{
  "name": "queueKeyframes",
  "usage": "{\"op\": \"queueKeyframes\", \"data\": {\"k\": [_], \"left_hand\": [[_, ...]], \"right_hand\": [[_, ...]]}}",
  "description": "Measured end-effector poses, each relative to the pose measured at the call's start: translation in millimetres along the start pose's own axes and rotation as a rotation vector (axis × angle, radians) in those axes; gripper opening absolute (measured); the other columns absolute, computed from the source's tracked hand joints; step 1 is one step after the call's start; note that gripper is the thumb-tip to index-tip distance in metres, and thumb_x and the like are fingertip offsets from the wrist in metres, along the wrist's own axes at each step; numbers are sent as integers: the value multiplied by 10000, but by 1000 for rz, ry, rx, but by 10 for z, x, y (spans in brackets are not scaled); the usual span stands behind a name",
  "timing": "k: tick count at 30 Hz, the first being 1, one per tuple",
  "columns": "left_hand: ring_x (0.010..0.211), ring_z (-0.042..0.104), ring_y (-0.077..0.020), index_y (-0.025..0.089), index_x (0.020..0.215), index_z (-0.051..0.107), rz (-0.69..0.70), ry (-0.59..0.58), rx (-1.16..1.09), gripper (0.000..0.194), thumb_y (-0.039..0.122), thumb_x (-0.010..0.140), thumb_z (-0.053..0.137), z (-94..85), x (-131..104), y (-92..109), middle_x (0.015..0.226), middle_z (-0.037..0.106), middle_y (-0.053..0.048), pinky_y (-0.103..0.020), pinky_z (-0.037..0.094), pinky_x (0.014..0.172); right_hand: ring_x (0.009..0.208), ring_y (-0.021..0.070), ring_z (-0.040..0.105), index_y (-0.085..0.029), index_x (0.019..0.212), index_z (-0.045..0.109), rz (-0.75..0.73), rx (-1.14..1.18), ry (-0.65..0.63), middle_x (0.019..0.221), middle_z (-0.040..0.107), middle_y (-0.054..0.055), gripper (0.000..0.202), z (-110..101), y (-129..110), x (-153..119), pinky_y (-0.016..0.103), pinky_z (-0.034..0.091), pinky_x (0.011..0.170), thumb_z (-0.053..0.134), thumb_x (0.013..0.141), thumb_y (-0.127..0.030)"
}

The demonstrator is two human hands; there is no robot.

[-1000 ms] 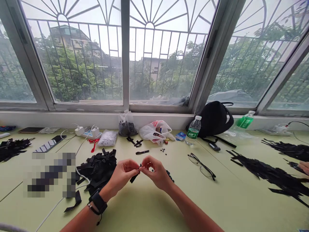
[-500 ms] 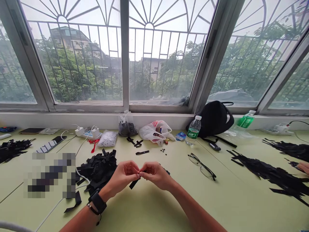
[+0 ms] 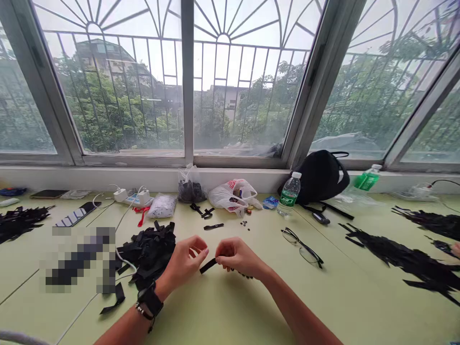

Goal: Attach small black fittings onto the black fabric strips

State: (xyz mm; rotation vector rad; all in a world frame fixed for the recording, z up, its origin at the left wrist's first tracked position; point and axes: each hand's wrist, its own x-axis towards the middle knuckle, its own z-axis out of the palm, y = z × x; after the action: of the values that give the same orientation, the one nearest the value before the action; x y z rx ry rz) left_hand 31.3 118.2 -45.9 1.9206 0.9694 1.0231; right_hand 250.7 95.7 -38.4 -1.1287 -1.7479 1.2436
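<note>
At the centre of the frame, a short black strip (image 3: 207, 266) is pinched between the thumb and forefinger of the right hand (image 3: 235, 256), its free end pointed toward the lower left. Just left of it, the left hand (image 3: 189, 261) is held empty, its thumb parted from loosely curled fingers. Small dark pieces (image 3: 242, 275), possibly round, are partly hidden by the right hand. A heap of black strips (image 3: 151, 251) is seen left of centre, eyeglasses (image 3: 302, 247) at centre right.
</note>
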Motion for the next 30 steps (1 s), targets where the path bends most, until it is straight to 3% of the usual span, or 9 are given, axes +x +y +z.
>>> {"op": "queueKeyframes", "data": {"k": [3, 6, 10, 14, 17, 20, 24, 27, 30], "left_hand": [[779, 652, -171, 211, 881, 686, 64, 34, 173, 135, 313, 937, 618, -33, -5, 12, 862, 731, -7, -274, 468, 675], [822, 644, -184, 225, 904, 675, 97, 81, 293, 102, 277, 941, 595, -54, -5, 3, 889, 726, -5, -288, 464, 705], [856, 638, -201, 234, 920, 662, 114, 80, 418, 73, 244, 930, 591, -64, -29, 3, 916, 711, -13, -308, 462, 743], [880, 640, -215, 236, 949, 662, 144, -4, 519, 103, 196, 927, 569, -39, -63, 2, 945, 704, -23, -323, 459, 770], [920, 628, -225, 232, 981, 668, 181, -63, 623, 265, 45, 857, 526, -29, -61, -42, 975, 703, -30, -329, 454, 800], [963, 605, -235, 232, 1009, 680, 180, -72, 759, 493, -97, 722, 451, -74, -33, -101, 1039, 700, -37, -344, 434, 835], [994, 583, -239, 229, 1014, 689, 159, -28, 850, 567, -135, 681, 411, -216, 20, -117, 1063, 690, -44, -354, 415, 844], [1009, 571, -244, 220, 1012, 688, 146, 12, 895, 525, -119, 711, 423, -342, 47, -84, 1075, 688, -53, -359, 407, 851], [1020, 567, -273, 216, 1015, 688, 89, 58, 1003, 433, -61, 786, 445, -448, 44, -74, 1067, 681, -77, -380, 392, 835]], "right_hand": [[605, 155, 638, -143, 883, 708, 41, -125, 84, 692, 668, 23, 190, -58, 73, 35, 256, 533, 578, 679, 826, -321], [886, 236, 701, -145, 1115, 702, -66, -349, 332, 989, 731, 105, 317, -82, 163, 81, 340, 581, 787, 655, 870, -340], [1162, 280, 628, -197, 1247, 664, -177, -578, 440, 1258, 673, 119, 352, -108, 201, 73, 425, 514, 1012, 618, 923, -329], [1183, 259, 620, -223, 1196, 696, -201, -678, 346, 1247, 681, 97, 274, -124, 189, 57, 397, 499, 1032, 577, 967, -316], [1285, 278, 566, -224, 1284, 677, -202, -777, 212, 1337, 649, 107, 332, -126, 237, 136, 415, 453, 1101, 544, 997, -325], [1348, 298, 520, -198, 1304, 666, -209, -882, 120, 1391, 617, 134, 347, -145, 300, 323, 442, 405, 1149, 515, 1013, -315], [1346, 297, 519, -177, 1262, 678, -210, -910, 25, 1344, 645, 143, 337, -216, 285, 635, 445, 383, 1165, 488, 1030, -330], [1324, 305, 529, -161, 1288, 666, -169, -882, 67, 1346, 640, 150, 370, -294, 209, 740, 435, 404, 1139, 490, 1023, -351], [1273, 298, 560, -181, 1281, 670, -148, -826, 112, 1306, 665, 125, 364, -387, 141, 652, 411, 435, 1095, 536, 988, -349]]}}
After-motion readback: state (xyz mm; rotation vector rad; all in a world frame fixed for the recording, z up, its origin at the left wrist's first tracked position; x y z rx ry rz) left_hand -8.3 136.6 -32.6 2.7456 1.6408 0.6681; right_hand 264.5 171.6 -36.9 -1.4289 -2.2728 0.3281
